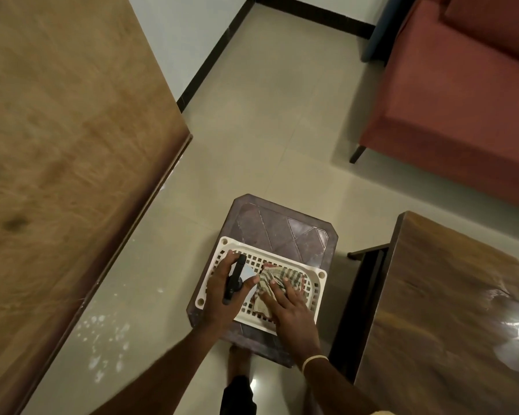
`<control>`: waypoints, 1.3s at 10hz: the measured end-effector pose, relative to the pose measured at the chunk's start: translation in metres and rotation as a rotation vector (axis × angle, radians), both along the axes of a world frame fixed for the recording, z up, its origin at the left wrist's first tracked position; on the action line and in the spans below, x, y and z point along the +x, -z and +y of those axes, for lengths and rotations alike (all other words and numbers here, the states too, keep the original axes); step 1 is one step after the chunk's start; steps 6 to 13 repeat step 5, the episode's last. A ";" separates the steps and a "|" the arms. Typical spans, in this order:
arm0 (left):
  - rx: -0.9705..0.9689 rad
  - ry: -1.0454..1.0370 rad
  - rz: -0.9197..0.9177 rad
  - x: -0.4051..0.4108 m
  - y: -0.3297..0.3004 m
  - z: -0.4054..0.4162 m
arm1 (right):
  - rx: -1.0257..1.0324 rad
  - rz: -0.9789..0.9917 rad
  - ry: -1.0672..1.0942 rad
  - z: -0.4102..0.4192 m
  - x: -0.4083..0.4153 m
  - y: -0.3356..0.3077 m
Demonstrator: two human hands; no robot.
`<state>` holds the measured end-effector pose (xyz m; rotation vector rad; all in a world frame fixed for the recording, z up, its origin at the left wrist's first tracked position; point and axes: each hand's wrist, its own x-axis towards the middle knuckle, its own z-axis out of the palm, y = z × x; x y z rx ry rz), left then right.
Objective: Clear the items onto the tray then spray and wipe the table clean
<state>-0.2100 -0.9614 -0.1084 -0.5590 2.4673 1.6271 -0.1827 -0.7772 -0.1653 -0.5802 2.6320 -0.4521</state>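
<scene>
Tiled floor, low brown stool (285, 226) carrying white slotted tray (318, 275). Left hand (222, 290) wrapped round spray bottle (235, 278), long axis pointing away from person. Right hand (285, 304) flat on checked cloth (277, 280) in tray, fingers straight. Big table (57, 145) lies left, so spray hand looks nearer.

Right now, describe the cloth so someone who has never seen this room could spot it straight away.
Find the dark brown plastic stool on the tiled floor between the two wooden tables. A cream perforated tray sits on it. The cloth lies crumpled in the tray's right half under the right hand; it is the only soft, checked, beige thing there, unlike the black-topped spray bottle beside it.
</scene>
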 end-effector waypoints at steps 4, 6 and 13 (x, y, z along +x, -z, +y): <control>-0.146 0.052 -0.098 0.021 -0.007 -0.012 | -0.065 -0.096 0.096 0.007 0.000 -0.057; -0.215 0.012 -0.121 0.031 -0.017 -0.010 | -0.091 -0.111 0.116 0.010 0.006 -0.080; -0.215 0.012 -0.121 0.031 -0.017 -0.010 | -0.091 -0.111 0.116 0.010 0.006 -0.080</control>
